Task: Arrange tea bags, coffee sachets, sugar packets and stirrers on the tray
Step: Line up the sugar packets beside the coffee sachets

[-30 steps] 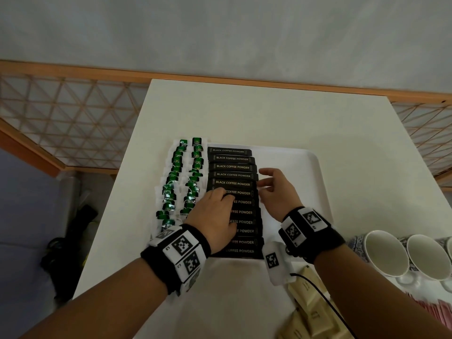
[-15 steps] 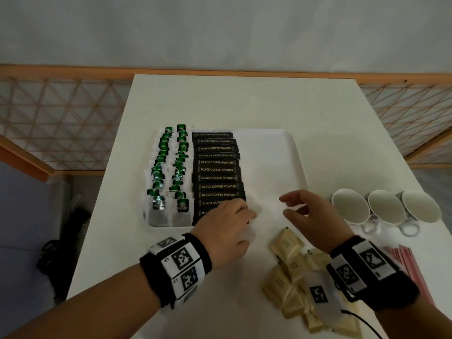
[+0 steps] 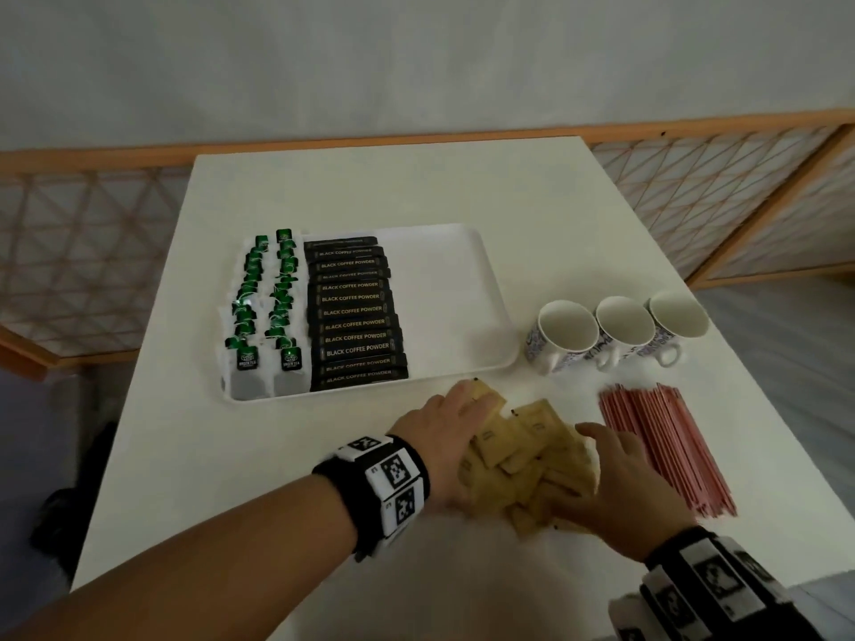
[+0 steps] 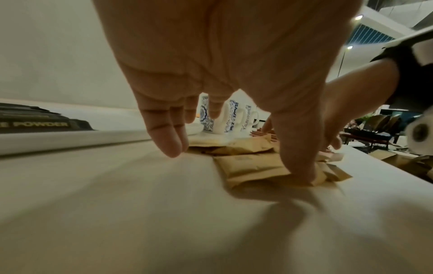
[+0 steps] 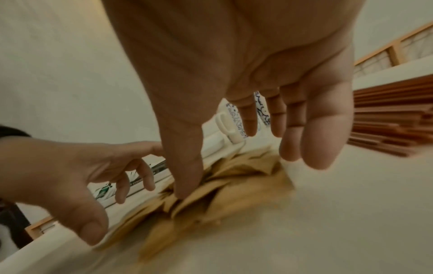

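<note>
- White worktop (image 3: 546, 233) set against a pale wall, with a wooden lattice rail behind its far and side edges.
- Left half of worktop: white tray (image 3: 467, 289), its near rim close to the hands.
- Tray, left side: green tea bags (image 3: 270, 312) in two rows running from near rim to far rim.
- Tray, just right of the tea: black coffee sachets (image 3: 354, 312) in one overlapped column, labels readable; right part of the tray bare.
- Near edge, left of centre: left hand (image 3: 444, 437), fingers (image 4: 167, 140) straight and close together, thumb on a packet, resting on the left side of the heap.
- Between the hands: brown sugar packets (image 3: 523, 455) in a loose, overlapping heap on the worktop, just outside the tray's near right corner.
- Right hand (image 3: 620, 483): fingers (image 5: 311, 140) straight and slightly spread, thumb tip touching the heap from the right; no packet gripped.
- Right of the tray: three patterned cups (image 3: 620, 330) in a row, handles toward the near edge.
- Near right edge: red stirrers (image 3: 661, 446) lying in a flat parallel bundle, just beside the right hand.
</note>
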The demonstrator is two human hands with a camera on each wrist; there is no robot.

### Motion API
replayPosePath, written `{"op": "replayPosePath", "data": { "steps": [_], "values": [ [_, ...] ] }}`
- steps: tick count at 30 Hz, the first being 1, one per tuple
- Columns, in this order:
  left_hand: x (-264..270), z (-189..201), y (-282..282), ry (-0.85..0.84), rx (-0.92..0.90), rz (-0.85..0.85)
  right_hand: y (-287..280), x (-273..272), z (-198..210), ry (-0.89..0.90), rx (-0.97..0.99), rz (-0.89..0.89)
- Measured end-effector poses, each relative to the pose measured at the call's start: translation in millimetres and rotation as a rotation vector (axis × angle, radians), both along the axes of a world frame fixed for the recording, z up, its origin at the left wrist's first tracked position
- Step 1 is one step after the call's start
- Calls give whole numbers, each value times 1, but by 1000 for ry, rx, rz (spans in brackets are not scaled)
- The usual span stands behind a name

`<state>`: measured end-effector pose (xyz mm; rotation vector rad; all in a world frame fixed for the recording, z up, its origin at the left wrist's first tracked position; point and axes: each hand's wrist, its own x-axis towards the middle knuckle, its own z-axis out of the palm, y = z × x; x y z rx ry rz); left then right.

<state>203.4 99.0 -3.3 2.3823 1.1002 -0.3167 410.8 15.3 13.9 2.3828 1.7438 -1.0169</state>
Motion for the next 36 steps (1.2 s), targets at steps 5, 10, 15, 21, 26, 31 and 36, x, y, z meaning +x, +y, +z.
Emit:
{"op": "replayPosePath", "data": {
  "steps": [5,10,15,21,26,31,36],
  "values": [
    [21,0,-1,68,-30,34,-1,-2,-10,82,4,-89],
    [13,2,-5,45,-90,124,15,-23,-6,153,12,-3],
    [-18,-3,-10,22,-114,234,29,-45,-19,281,40,6],
    [-50,-11,-22,-42,-119,361,46,-78,-26,516,145,-117],
    [-50,-16,-30,-78,-103,407,59,-104,-30,538,154,-124],
    [-54,-20,-31,-147,-136,470,67,-110,-32,486,132,-61],
    [-56,-19,-32,-189,-111,519,59,-104,-35,500,37,11]
  ]
}}
